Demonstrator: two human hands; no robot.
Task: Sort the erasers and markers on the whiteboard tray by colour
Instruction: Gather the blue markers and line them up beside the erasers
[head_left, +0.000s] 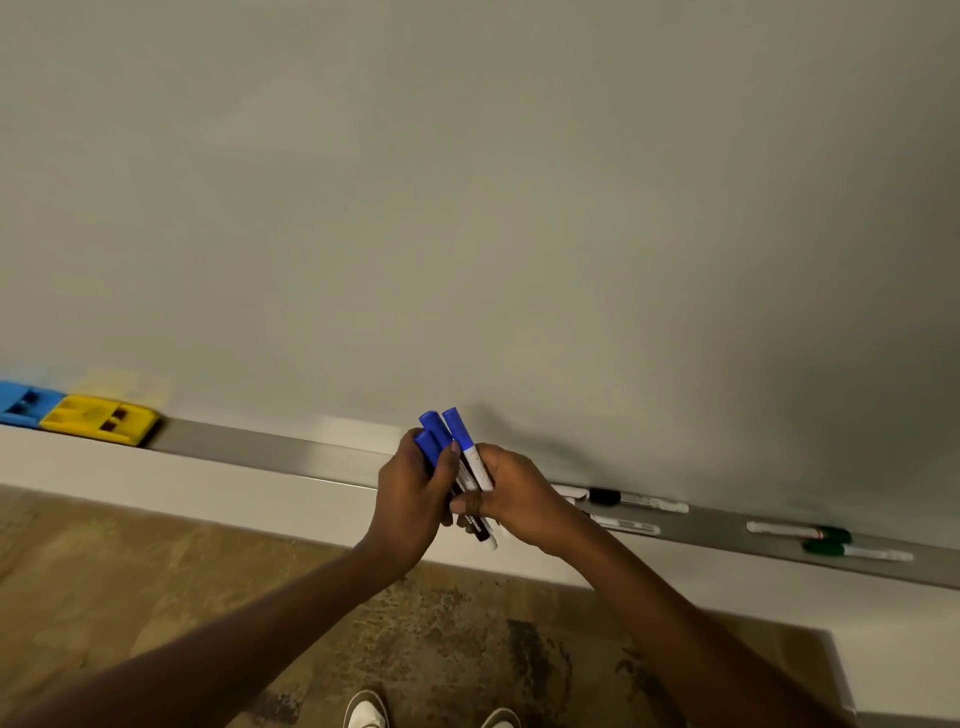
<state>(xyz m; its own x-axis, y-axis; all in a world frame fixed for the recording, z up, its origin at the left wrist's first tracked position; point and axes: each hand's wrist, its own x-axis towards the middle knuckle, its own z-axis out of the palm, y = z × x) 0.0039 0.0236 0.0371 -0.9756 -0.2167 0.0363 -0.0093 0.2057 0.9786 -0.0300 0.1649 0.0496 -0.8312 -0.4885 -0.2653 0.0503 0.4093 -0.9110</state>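
Note:
Three blue-capped markers (448, 434) stand upright in a bunch just in front of the grey whiteboard tray (249, 446). My left hand (413, 499) wraps their lower barrels, and my right hand (514, 499) grips the same bunch from the right. A blue eraser (23, 402) and a yellow eraser (98, 418) lie side by side at the tray's left end. To the right of my hands, a black-capped marker (636, 500) and another white marker (626, 525) lie on the tray. Farther right lie two green-capped markers (810, 531) (852, 551).
The whiteboard (467, 208) fills the upper view. Below the tray runs a white wall strip (182, 493), then a brown mottled floor (156, 571). My shoe tips (366, 712) show at the bottom edge.

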